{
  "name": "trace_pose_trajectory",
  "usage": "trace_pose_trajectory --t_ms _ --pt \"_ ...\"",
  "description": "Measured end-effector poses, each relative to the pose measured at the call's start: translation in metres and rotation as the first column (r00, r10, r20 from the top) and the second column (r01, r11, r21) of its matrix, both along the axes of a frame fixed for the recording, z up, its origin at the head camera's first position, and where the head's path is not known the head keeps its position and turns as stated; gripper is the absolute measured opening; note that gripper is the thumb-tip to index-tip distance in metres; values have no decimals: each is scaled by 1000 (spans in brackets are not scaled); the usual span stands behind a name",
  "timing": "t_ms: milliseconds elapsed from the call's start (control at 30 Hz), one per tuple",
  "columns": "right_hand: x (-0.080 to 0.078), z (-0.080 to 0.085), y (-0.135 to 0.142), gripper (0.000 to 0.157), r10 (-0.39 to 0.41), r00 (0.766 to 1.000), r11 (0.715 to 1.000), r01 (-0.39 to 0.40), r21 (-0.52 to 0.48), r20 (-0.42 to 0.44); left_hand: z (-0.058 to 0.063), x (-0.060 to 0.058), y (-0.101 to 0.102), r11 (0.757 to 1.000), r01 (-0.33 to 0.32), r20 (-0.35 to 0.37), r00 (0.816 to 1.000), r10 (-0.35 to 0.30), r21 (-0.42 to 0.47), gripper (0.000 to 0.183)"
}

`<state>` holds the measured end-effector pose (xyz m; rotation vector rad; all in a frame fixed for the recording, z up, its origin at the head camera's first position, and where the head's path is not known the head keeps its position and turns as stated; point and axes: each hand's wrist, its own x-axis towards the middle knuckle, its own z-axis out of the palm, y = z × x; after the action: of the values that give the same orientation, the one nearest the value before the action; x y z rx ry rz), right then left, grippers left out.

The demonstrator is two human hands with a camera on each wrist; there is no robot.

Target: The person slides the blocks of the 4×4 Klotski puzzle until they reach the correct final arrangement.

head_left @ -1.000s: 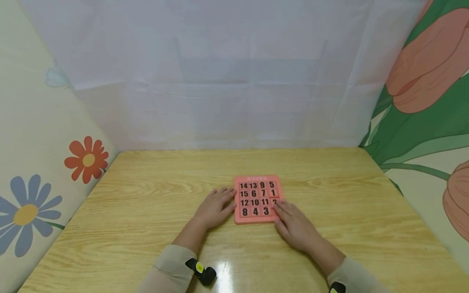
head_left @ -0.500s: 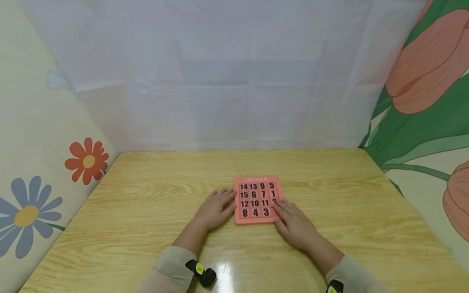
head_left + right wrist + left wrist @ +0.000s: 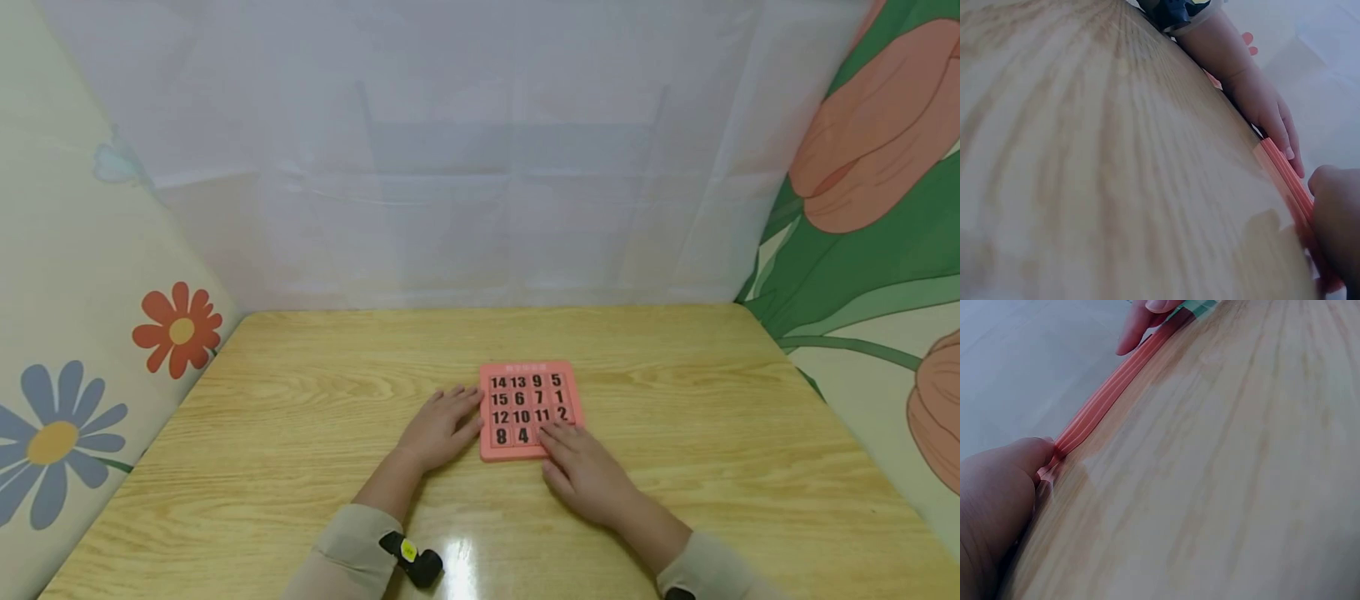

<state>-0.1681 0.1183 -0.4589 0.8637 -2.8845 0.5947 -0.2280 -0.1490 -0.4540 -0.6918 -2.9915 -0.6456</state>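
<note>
As I observe, the square pink number-tile board (image 3: 528, 400) lies on a yellow wood-grain table (image 3: 315, 367). Fingers extended, the bare left hand (image 3: 441, 429) touches its left edge; the bare right hand (image 3: 588, 473) covers its lower-right corner.

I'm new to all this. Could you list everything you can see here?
wooden table: one, light brown, central
sliding number puzzle: one, pink, on the table
number tiles: fourteen readable, pink with black digits, in the puzzle
backdrop: one, whitish, beyond the table
floral panels: two, cream, left and right
red flower: one, left panel
blue flower: one, left panel
pale-blue motif: one, left panel
tulips: at least two, pink, right panel
leaves: several, green, right panel
wrist cameras: two, black, at the sleeves
sleeves: two, beige, bottom
left grip: one, bare hand, puzzle's left edge
right grip: one, bare hand, covering puzzle's lower right
</note>
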Motion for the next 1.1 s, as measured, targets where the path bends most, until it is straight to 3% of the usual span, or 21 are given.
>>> trace_pose_trajectory --t_ms 433,733,1100 --pt "1 -2 6 50 -7 1000 1000 7 16 -30 0 0 0 1000 6 -6 1000 -6 4 54" --pt "1 -3 18 51 -43 999 999 42 22 12 0 -1 0 1000 8 -4 1000 -8 2 54" --pt "4 -2 23 50 -52 998 999 52 13 -20 -1 -1 -1 1000 10 -6 1000 -10 10 54"
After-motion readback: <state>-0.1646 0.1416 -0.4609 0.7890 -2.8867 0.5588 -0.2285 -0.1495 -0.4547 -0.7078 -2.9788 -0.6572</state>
